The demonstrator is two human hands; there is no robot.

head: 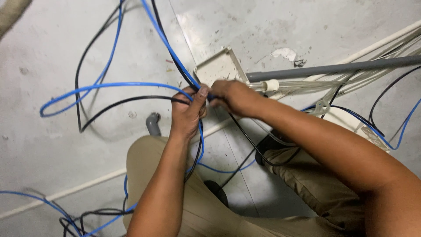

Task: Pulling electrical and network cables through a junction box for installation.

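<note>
Both hands' fingers [202, 93] pinched tight around blue wire [169, 46] and black wire [131, 100].

blue cable [109, 85] ends cut off at top edge; right hand [234, 97] fingertips hidden

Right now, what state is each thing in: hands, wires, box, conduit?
left hand: closed around the blue and black wires
right hand: pinching the same wires by the box
blue wire: looped, slack
black wire: looped, slack
junction box: cover on
grey conduit: joined to the box side
</note>
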